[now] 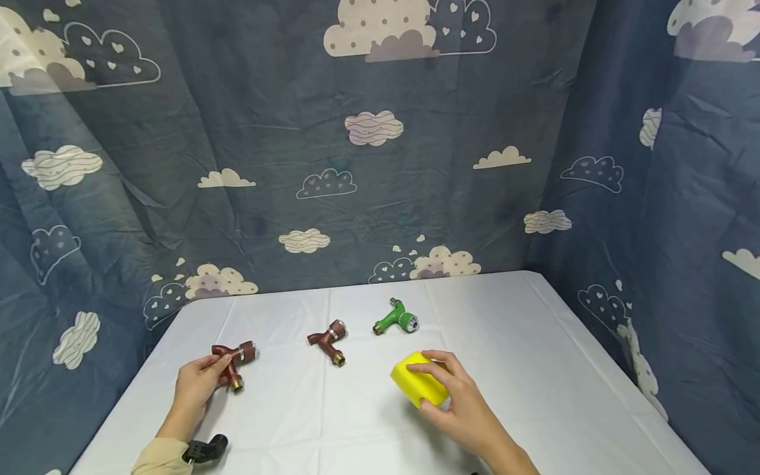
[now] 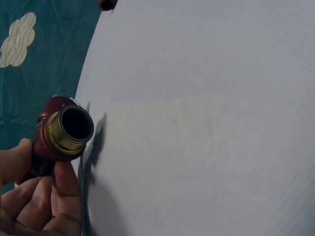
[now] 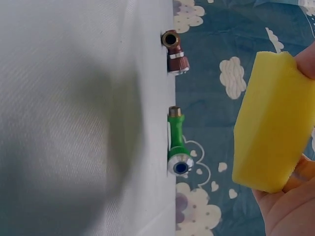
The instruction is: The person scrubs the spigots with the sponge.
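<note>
My left hand (image 1: 200,388) pinches a reddish-brown tap (image 1: 233,364) between thumb and fingers at the left of the table. In the left wrist view, the brass threaded end of this tap (image 2: 69,132) faces the camera. My right hand (image 1: 460,409) grips a yellow sponge (image 1: 419,379) above the table, thumb on the near side and fingers over the far side. The right wrist view shows the sponge (image 3: 273,123) as a thick block with bevelled edges, held between thumb and fingers.
A second brown tap (image 1: 328,343) lies mid-table, and a green tap (image 1: 396,318) lies behind the sponge. White cloth covers the table (image 1: 534,369). Dark blue curtains (image 1: 267,132) with cloud prints hang behind and at both sides.
</note>
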Tool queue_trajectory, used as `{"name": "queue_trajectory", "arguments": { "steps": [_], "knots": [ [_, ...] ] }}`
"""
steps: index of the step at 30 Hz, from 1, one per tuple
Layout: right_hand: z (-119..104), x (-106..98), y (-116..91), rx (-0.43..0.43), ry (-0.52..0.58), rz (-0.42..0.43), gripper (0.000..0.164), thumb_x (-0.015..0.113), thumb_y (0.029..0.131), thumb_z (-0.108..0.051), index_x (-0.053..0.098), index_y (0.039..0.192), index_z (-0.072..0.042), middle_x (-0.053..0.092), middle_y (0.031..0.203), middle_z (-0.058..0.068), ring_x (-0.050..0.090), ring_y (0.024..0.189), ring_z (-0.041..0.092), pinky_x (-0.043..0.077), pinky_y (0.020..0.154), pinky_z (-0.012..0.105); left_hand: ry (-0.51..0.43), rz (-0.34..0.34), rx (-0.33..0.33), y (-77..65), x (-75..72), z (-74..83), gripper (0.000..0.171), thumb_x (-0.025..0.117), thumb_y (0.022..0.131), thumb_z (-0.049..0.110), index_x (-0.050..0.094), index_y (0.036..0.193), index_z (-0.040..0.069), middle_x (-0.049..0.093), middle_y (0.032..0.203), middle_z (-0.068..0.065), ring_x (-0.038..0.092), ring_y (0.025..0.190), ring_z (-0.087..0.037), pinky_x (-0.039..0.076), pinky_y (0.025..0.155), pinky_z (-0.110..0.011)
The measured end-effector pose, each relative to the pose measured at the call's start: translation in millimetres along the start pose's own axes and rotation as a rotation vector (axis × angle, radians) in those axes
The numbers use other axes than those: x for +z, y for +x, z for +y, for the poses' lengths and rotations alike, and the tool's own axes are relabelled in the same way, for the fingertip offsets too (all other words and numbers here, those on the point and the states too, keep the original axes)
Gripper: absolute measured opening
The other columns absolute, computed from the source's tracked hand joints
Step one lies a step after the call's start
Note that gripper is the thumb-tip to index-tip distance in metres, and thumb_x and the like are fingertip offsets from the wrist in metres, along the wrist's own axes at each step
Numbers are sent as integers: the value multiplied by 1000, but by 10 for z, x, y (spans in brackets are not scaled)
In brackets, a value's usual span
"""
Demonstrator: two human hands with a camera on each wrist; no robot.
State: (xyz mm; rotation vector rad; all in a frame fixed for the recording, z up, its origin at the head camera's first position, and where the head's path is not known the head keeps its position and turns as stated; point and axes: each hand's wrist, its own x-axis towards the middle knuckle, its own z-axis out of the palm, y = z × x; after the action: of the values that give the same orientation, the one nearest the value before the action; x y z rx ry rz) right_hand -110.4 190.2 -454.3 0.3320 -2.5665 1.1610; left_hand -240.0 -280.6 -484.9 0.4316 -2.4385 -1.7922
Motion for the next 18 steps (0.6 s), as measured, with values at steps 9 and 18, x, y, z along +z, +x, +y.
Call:
{"name": "queue_trajectory", "arguments": {
  "steps": [9,18],
  "knots": [
    [10,-38,24,1,-19,15,58,80,79,-1,75,125,-35,59,149,-3,62,125,18,61,101,37,45,22,19,46,-80,-3,51,72,103,14,59,134,-24,74,85,1,71,63,1,64,64,-19],
    [40,-31,-24,-20,-38,31,58,78,81,-2,75,126,-39,60,149,-5,63,125,18,61,99,33,109,59,-2,30,-144,-79,45,77,99,17,68,123,-21,72,74,7,71,59,1,63,59,-18]
  ]
}}
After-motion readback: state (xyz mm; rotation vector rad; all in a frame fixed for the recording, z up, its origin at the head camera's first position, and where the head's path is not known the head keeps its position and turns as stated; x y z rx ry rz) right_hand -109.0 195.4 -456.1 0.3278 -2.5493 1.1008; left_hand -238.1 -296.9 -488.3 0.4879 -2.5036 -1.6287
